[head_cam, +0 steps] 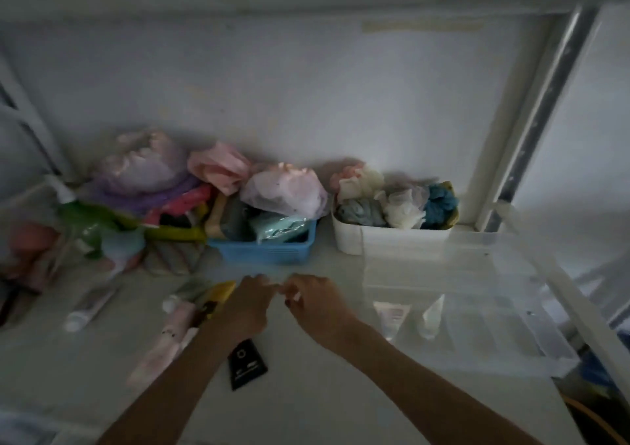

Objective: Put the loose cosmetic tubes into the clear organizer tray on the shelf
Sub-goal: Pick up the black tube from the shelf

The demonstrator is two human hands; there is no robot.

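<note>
black tube [248, 363]: top under left wrist | fingertips [272, 286]: blurred, hold unclear

A home storage corner: a white shelf [306, 393] against a bare wall, a blue basket [269, 248] at twelve o'clock stuffed with bags, a white bin [392, 240] of scrunchies at one o'clock.

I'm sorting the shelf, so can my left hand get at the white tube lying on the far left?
Probably yes. The white tube lies alone on bare shelf, and nothing stands between it and the left hand, which is beside the pink tube.
</note>
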